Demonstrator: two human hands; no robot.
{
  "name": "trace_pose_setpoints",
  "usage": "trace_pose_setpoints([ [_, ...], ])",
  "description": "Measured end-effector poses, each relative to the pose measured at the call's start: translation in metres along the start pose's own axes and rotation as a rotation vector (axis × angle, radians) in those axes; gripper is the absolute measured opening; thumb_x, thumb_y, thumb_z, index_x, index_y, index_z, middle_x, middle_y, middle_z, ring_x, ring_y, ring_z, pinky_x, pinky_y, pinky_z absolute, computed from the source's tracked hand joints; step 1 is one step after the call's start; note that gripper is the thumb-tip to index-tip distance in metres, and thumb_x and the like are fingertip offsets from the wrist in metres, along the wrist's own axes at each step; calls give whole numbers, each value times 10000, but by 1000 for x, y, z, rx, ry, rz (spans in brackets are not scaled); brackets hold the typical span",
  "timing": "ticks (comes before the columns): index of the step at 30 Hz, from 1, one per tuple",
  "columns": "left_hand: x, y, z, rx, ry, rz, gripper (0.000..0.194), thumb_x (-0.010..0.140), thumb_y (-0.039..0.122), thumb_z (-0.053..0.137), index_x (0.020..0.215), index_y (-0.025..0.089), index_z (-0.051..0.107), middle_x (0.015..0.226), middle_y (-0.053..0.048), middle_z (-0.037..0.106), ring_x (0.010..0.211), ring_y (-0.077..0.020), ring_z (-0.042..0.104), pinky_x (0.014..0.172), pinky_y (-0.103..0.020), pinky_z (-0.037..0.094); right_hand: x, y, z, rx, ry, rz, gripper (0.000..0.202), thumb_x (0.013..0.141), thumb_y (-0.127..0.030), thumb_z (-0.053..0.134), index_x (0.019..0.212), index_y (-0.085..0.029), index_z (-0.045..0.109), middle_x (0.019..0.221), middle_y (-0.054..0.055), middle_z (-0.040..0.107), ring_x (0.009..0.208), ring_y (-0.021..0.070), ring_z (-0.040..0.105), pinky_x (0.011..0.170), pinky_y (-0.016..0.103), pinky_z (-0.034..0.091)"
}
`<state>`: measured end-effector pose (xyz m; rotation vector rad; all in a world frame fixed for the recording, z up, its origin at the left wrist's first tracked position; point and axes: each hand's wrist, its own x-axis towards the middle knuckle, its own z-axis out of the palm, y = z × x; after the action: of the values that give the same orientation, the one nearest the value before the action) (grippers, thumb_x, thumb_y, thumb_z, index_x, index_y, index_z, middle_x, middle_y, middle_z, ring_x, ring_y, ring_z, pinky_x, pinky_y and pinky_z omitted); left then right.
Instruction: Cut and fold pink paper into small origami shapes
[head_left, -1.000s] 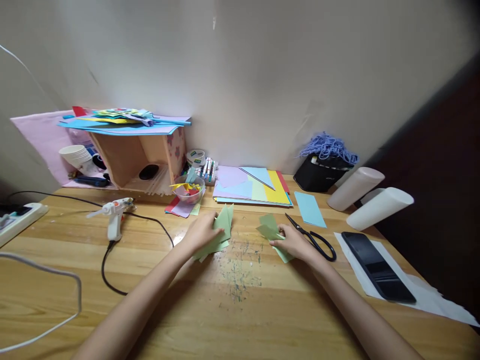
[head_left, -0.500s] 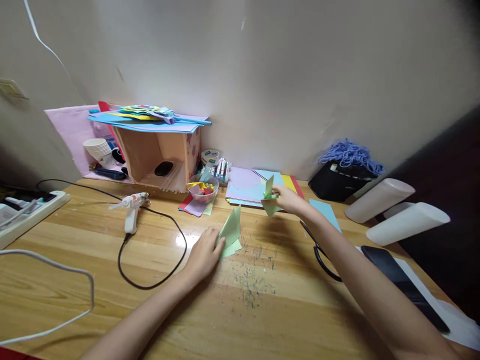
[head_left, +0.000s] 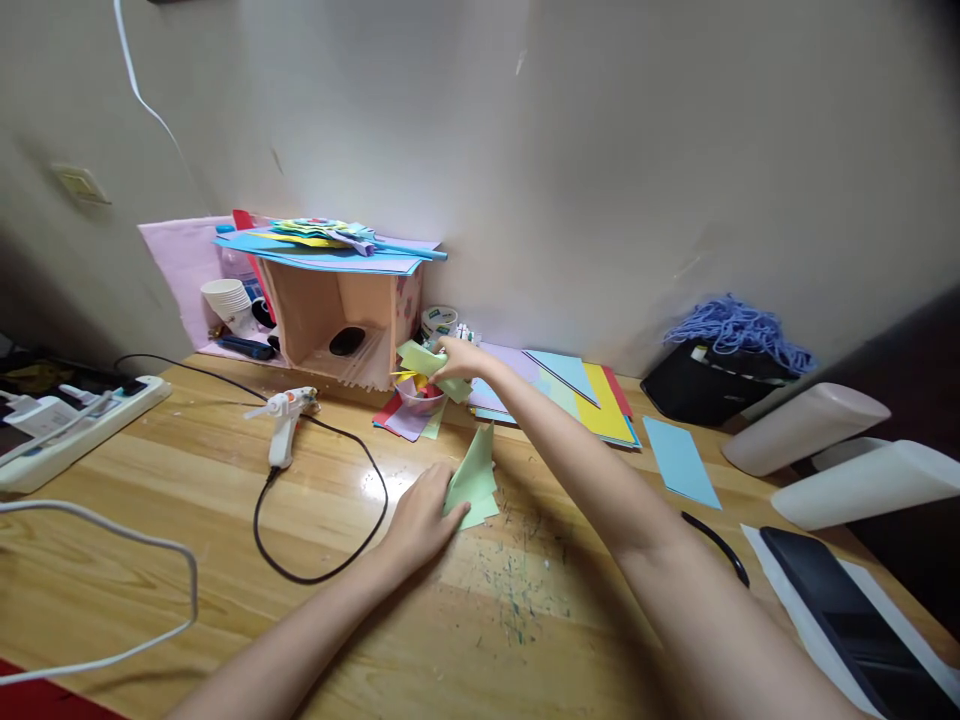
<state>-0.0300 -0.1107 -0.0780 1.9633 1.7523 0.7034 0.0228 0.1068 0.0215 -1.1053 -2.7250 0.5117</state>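
My left hand (head_left: 426,515) rests on the wooden table with its thumb on a folded light green paper (head_left: 474,478), whose upper flap stands up at an angle. Over a small clear bowl (head_left: 421,402), my right hand (head_left: 457,360) pinches light green paper pieces (head_left: 420,358). Yellow and red paper scraps show in the bowl, partly hidden by the green pieces. Under and beside the bowl lie red, purple and green sheets (head_left: 405,424).
A white glue gun (head_left: 283,420) with a black cord stands at left, before an open cardboard box (head_left: 300,310). Coloured paper sheets (head_left: 611,405) lie behind my right arm. At right are a black bag (head_left: 686,385) with blue yarn, white rolls (head_left: 806,425) and a black phone-like slab (head_left: 847,610).
My right hand has moved left with the green paper pieces, from in front of the paper stack to over the bowl. My left hand still holds the folded green paper. The view has shifted slightly.
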Motion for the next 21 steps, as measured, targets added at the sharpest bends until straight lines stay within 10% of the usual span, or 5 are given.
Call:
trace_pose_setpoints([
  [8, 3, 2, -7, 33, -31, -68, 218, 726, 309, 602, 901, 184, 569, 884, -57, 633, 835, -226, 566, 696, -286, 363, -45, 20, -10, 159, 302, 41, 614, 665, -397, 694, 1157, -107, 469, 1187, 144, 510, 1105, 238, 467, 916, 341, 376],
  [15, 6, 7, -11, 35, -39, -31, 151, 753, 315, 541, 775, 172, 584, 835, -48, 632, 791, -206, 558, 661, -275, 353, -55, 35, -6, 324, 311, 60, 554, 651, -172, 650, 1171, -135, 463, 1160, 96, 546, 965, 190, 542, 838, 326, 434],
  [21, 7, 7, -11, 16, -45, -30, 140, 739, 304, 548, 781, 181, 599, 835, -44, 636, 800, -210, 564, 675, -287, 363, -40, 29, -21, 656, 148, -203, 421, 685, -179, 634, 1087, -138, 516, 976, 52, 619, 849, 148, 584, 746, 276, 479],
])
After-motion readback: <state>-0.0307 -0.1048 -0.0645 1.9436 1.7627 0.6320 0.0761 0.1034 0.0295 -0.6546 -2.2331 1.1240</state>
